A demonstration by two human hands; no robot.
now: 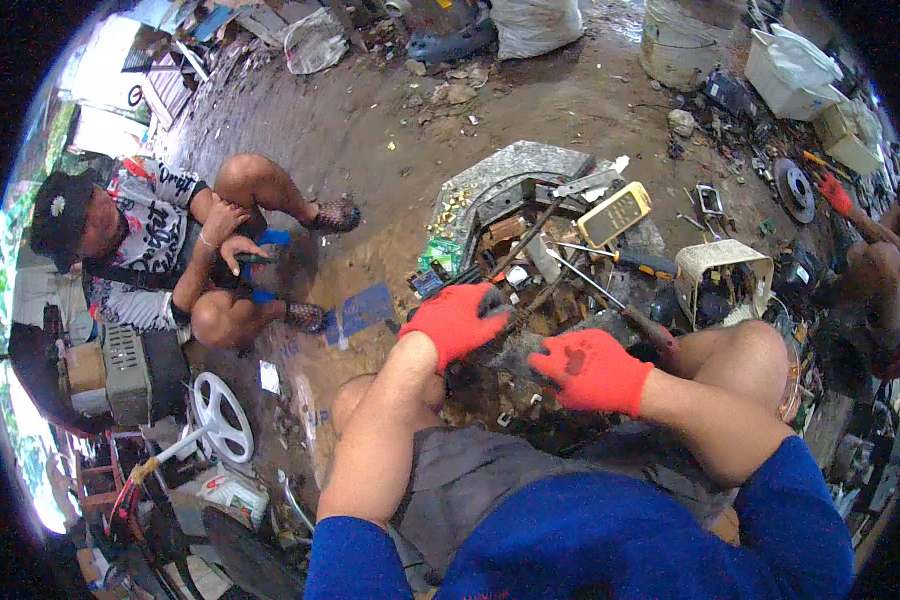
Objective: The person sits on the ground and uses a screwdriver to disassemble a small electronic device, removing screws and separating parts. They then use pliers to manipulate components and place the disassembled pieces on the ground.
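My left hand (457, 322), in a red glove with dark fingertips, is over the near left side of a scrap heap, its fingers curled. Facing it from the right, my right hand (592, 372) wears a matching glove with its fingers bent inward. Whatever either hand grips is too dark and small to make out. Just beyond them lie a screwdriver (652, 265) with a yellow and black handle, a yellow rectangular device (615, 214) and a thin metal rod (588, 280). Green circuit board pieces (442, 254) rest beside a grey stone slab (515, 163).
A beige plastic casing (720, 262) stands right of the heap. One person (145, 225) sits at the left; another person's gloved hand (836, 194) shows at the far right, near a metal disc (796, 190). A white wheel (222, 417) is at the lower left, a blue sheet (362, 313) on the ground.
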